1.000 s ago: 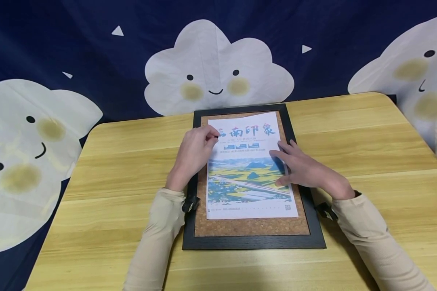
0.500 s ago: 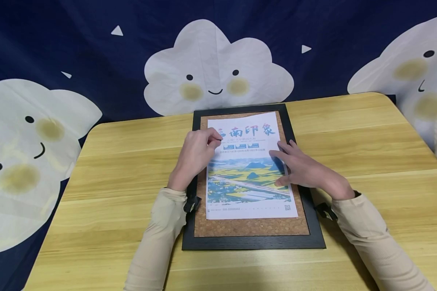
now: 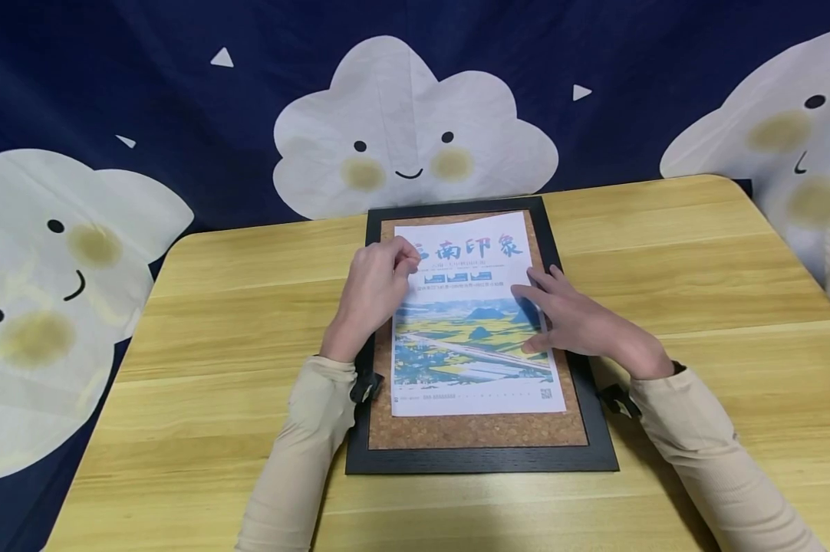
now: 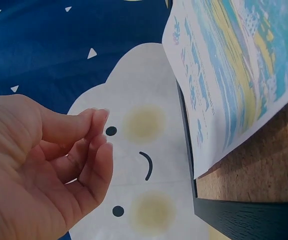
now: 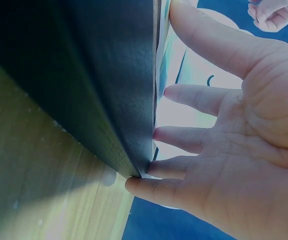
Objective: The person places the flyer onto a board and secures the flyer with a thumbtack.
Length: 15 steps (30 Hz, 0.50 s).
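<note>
A white poster (image 3: pixel 470 345) with a painted landscape and large characters lies on a framed cork board (image 3: pixel 477 433). In the left wrist view, an end of the poster (image 4: pixel 204 100) lifts off the cork. Above its upper left edge, my left hand (image 3: pixel 372 287) pinches thumb and forefinger together. The small dark thing seen at those fingertips earlier is hidden now; the left wrist view shows only the touching fingertips (image 4: pixel 100 117). My right hand (image 3: pixel 574 314) rests on the poster's right edge with fingers spread. The right wrist view shows several fingers (image 5: pixel 184 137) along the board's dark frame (image 5: pixel 134 100).
The board's black frame (image 3: pixel 480 461) lies on a light wooden table (image 3: pixel 249 307), near its back edge. Behind the table hangs a dark blue cloth (image 3: pixel 180 84) with white smiling clouds (image 3: pixel 408 100).
My left hand has shifted slightly right over the poster, and the small dark thing at its fingertips has gone out of sight. My right hand has stayed in place.
</note>
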Each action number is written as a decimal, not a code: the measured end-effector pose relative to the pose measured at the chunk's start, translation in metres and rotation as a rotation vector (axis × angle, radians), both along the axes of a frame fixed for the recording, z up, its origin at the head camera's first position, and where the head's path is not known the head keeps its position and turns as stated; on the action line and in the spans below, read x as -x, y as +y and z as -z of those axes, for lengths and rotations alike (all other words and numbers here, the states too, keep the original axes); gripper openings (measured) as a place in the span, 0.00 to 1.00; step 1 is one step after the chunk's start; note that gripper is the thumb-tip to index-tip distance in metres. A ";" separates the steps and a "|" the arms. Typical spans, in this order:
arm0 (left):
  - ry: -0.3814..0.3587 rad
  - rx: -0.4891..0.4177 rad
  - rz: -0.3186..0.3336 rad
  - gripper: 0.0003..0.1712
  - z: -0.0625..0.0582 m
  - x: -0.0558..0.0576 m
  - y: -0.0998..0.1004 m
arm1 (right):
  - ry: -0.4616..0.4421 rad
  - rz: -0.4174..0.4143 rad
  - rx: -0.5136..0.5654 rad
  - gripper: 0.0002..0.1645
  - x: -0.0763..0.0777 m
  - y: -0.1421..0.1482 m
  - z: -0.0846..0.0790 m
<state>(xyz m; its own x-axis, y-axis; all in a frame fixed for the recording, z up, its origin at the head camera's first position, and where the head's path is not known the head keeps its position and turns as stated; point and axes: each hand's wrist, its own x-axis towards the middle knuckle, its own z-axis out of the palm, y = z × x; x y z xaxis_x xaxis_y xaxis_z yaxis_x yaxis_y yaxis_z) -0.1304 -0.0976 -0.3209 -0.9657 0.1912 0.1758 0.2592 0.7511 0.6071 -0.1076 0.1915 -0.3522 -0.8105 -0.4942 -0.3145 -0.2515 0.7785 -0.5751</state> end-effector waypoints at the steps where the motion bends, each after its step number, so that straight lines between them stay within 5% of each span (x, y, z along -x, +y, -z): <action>1: 0.006 0.003 -0.002 0.08 0.000 0.000 0.001 | 0.001 0.001 0.000 0.52 0.000 0.000 0.000; 15: 0.083 0.044 -0.003 0.07 -0.001 0.002 0.015 | 0.004 -0.010 0.006 0.51 0.000 0.001 0.000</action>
<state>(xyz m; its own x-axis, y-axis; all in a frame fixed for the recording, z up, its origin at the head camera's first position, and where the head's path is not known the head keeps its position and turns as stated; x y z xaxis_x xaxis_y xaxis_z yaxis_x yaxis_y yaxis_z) -0.1327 -0.0829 -0.3201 -0.9487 0.1977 0.2468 0.3051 0.7776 0.5498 -0.1076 0.1928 -0.3521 -0.8070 -0.5038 -0.3081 -0.2613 0.7725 -0.5787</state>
